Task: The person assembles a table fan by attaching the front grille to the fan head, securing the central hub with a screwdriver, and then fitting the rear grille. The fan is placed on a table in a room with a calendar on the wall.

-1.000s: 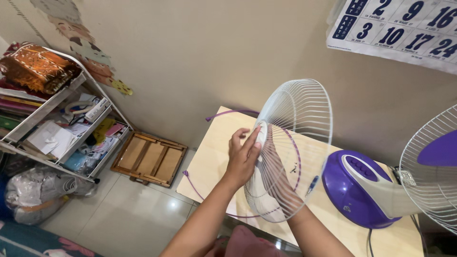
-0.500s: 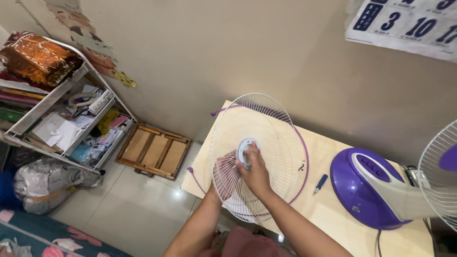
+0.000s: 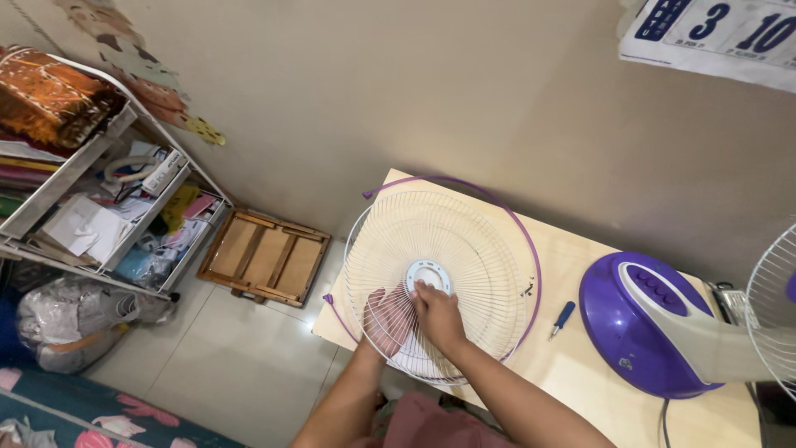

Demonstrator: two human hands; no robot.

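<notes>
On the pale wooden table (image 3: 580, 348), you had the white wire fan guard (image 3: 464, 232) lying flat inside its purple rim ring (image 3: 531, 257), your right hand (image 3: 438, 314) fingertips closed on the round center hub (image 3: 428, 275) and your left hand (image 3: 385, 319) spread flat beneath the wires. By my judgement you were settling the guard down; your next move called for letting go without shifting it. Beside you, the white shelf rack (image 3: 124, 124) held papers, books and a folded cloth, and a small screwdriver (image 3: 561, 318) lay near the purple fan base (image 3: 638, 332).

Two bare forearms, no sleeves
The left hand (image 3: 387, 318) and right hand (image 3: 437, 314) wear no gloves, rings or watch; a fold of dusty-pink cloth garment (image 3: 431, 425) shows between the elbows.
</notes>
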